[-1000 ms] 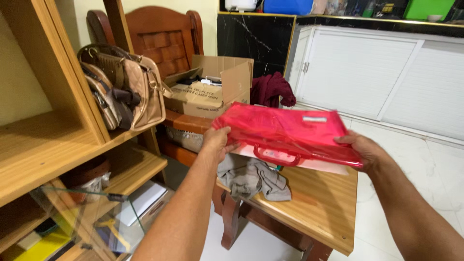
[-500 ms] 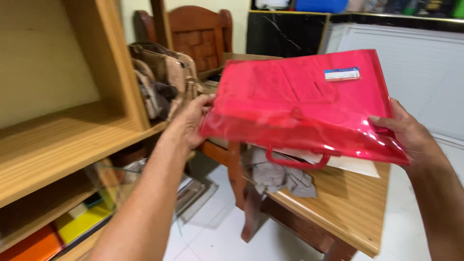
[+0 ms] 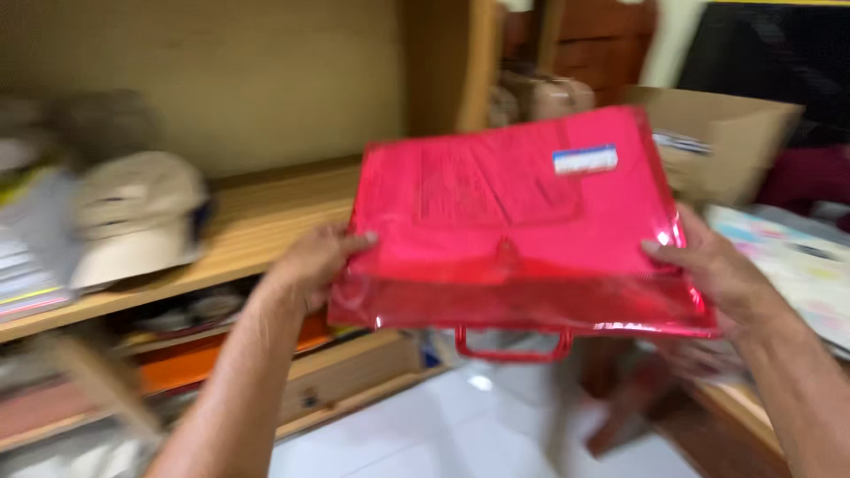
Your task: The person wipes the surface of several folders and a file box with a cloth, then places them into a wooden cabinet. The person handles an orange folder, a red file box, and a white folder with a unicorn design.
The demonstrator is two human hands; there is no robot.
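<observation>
A red see-through plastic document case point(image 3: 513, 221) with a red handle hanging below it and a small label near its top right is held up in front of a wooden shelf point(image 3: 257, 221). My left hand point(image 3: 310, 265) grips its left edge. On the right edge sits my right hand point(image 3: 713, 270), thumb on the front. The case is tilted, handle side toward me. The view is motion-blurred.
A beige cap point(image 3: 137, 217) and stacked papers point(image 3: 27, 257) lie on the shelf at left. Lower shelves hold orange and dark items. A cardboard box point(image 3: 726, 137), handbags point(image 3: 540, 93) and a wooden table point(image 3: 753, 407) are at right. White tiled floor point(image 3: 460, 434) lies below.
Both hands have carried the red case from over the table leftward to in front of the wooden shelf; the view has swung left with it, bringing the cap and papers into sight.
</observation>
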